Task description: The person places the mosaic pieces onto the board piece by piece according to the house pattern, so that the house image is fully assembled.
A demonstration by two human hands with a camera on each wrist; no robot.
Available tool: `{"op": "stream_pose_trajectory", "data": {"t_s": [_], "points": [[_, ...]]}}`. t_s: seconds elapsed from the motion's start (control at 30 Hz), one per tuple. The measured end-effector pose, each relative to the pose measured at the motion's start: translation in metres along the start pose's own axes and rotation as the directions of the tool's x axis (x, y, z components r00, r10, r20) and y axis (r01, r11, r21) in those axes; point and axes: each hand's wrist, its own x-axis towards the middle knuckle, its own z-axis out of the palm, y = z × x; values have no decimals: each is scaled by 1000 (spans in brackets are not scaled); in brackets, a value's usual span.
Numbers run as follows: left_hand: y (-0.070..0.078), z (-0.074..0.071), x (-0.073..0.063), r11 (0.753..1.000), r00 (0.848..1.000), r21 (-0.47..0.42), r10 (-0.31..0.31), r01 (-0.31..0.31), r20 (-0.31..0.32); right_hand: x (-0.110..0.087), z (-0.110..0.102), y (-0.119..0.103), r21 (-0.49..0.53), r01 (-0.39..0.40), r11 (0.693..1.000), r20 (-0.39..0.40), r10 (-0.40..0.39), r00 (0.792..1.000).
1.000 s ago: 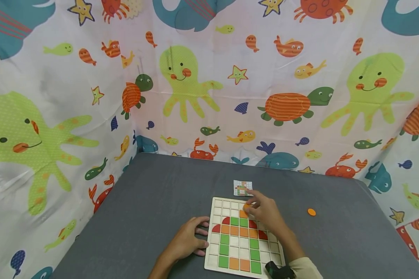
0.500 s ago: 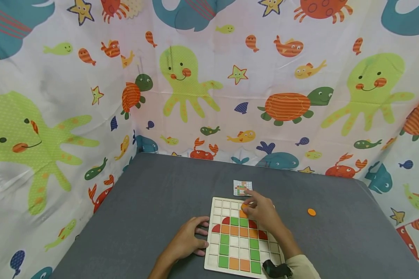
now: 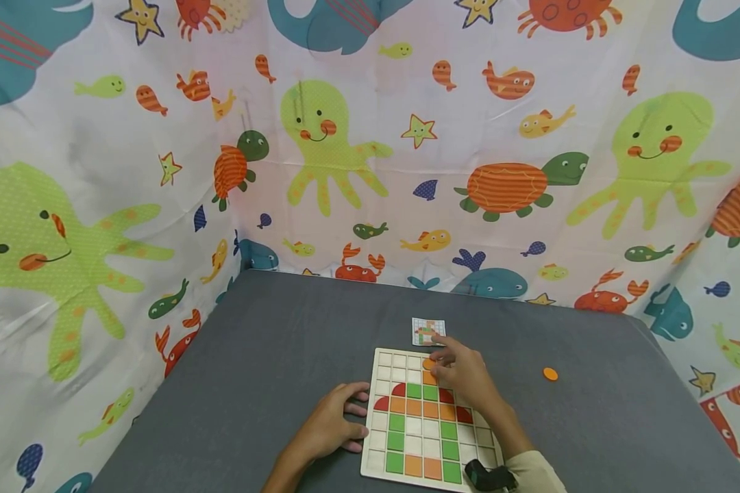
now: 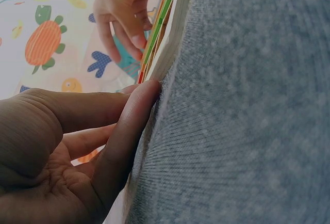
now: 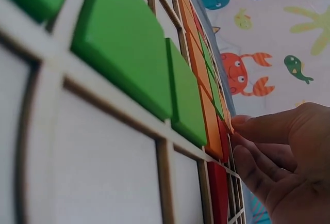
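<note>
A cream grid board (image 3: 384,441) lies on the grey-covered table, with green, orange and red flat pieces set in its cells. My right hand (image 3: 469,376) reaches over its far part. Between thumb and fingers it pinches an orange disc (image 3: 429,364) at a cell of the farthest row, just beyond an orange square (image 3: 429,378). In the right wrist view, the thumb (image 5: 258,126) touches an orange piece's edge; most of the disc is hidden there. My left hand (image 3: 329,424), fingers apart, rests against the board's left edge; its fingertips (image 4: 149,92) touch that edge in the left wrist view.
A small printed card (image 3: 427,331) with a coloured grid lies just beyond the board. Another orange disc (image 3: 550,374) lies on the table to the right. A sea-animal curtain (image 3: 401,185) hangs along the table's back and sides.
The right hand has shifted slightly left with the orange disc, which now lies more over the far-row cell. The left hand has stayed at the board's edge.
</note>
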Motion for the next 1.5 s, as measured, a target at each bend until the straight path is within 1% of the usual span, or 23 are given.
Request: {"op": "stream_pose_trajectory", "data": {"t_s": [0.17,0.33,0.47,0.57,0.73,0.97,1.13,1.3,1.5], "points": [[-1,0,0,1000,1000,-7,11,-11,-3,-4,-3,2,0,-2,1000,-2,2,1000],[-1,1,0,1000,1000,-14,13,-13,-1,-8,-11,3,-38,21,999,-43,-23,999],[-1,0,0,1000,1000,-11,9,-9,2,-10,-19,5,-33,27,999,-81,-29,996],[-1,-1,0,1000,1000,-3,7,-7,3,-12,-26,6,-16,15,1000,-96,-17,995],[-1,0,0,1000,1000,13,5,-5,3,-16,-38,11,-37,1,999,-134,-6,991],[-2,-1,1,1000,1000,-13,13,-13,4,-25,-58,24,-79,11,997,-189,-26,982],[-1,0,1,1000,1000,0,1,-1,3,-32,-75,32,-91,16,996,-226,-36,974],[0,1,1,1000,1000,10,-11,11,0,-39,-90,39,-116,-18,993,-256,-12,967],[-1,1,1,1000,1000,11,-7,7,3,-44,-107,50,-134,-57,989,-256,21,967]]}}
